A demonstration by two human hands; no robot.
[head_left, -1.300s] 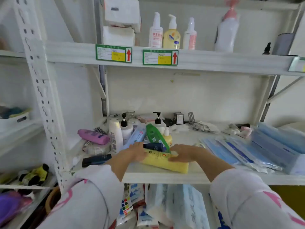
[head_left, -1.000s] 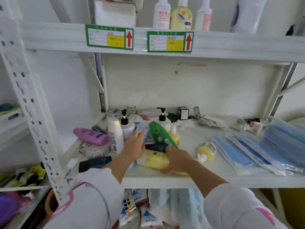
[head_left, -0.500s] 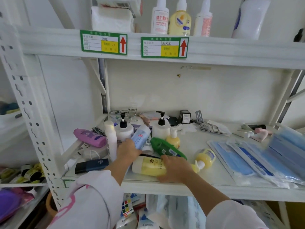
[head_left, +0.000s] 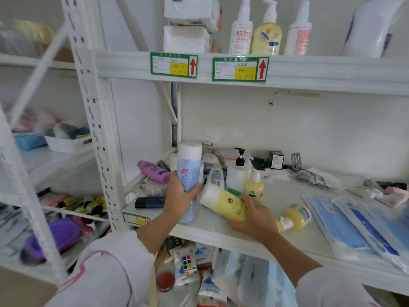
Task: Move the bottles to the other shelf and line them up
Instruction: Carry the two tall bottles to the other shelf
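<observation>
My left hand (head_left: pixel 179 197) grips a tall light-blue bottle (head_left: pixel 188 171) with a white cap, held upright above the middle shelf (head_left: pixel 221 231). My right hand (head_left: pixel 252 214) is closed on a yellow bottle (head_left: pixel 223 201) with a white cap, tilted up to the left. Behind them stand a white pump bottle (head_left: pixel 239 173), a small yellow pump bottle (head_left: pixel 254 187) and a white tube (head_left: pixel 215 176). A round yellow bottle (head_left: pixel 294 216) lies on its side to the right. On the upper shelf (head_left: pixel 321 72) three pump bottles (head_left: pixel 266 34) stand in a row beside a large white bottle (head_left: pixel 371 27).
A pink bottle (head_left: pixel 153 171) and a dark blue tube (head_left: pixel 150 202) lie at the shelf's left end. Blue packets (head_left: pixel 358 229) cover the right side. Tissue packs (head_left: pixel 188 25) sit on the upper shelf's left. The perforated upright (head_left: pixel 93 111) stands to the left.
My left hand has lifted the light-blue bottle upright out of the cluster. My right hand has raised the yellow bottle off the shelf and tilted it. The view has shifted left and upward.
</observation>
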